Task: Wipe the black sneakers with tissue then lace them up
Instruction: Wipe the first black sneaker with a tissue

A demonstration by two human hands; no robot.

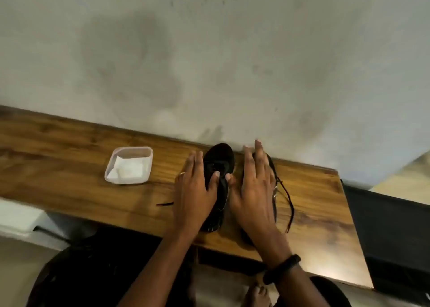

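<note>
Closest to the camera there's a bare foot [256,295] on the floor, then the forearms, with a black wristband [282,268] on the right one. Both hands are flat with fingers straight, not gripping anything. The left hand [197,190], which has a ring [182,173] on it, lies along the left black sneaker [220,157] with the thumb over its tongue area. The right hand [253,190] covers most of the right black sneaker [271,164]. That shoe's dark loose lace [288,199] trails off to the right over the brown wooden table [69,167]. Both sneakers sit side by side, toes toward the grey plaster wall [209,50]. Left of them, a clear square plastic tub [130,148] holds folded white tissue [128,169].
</note>
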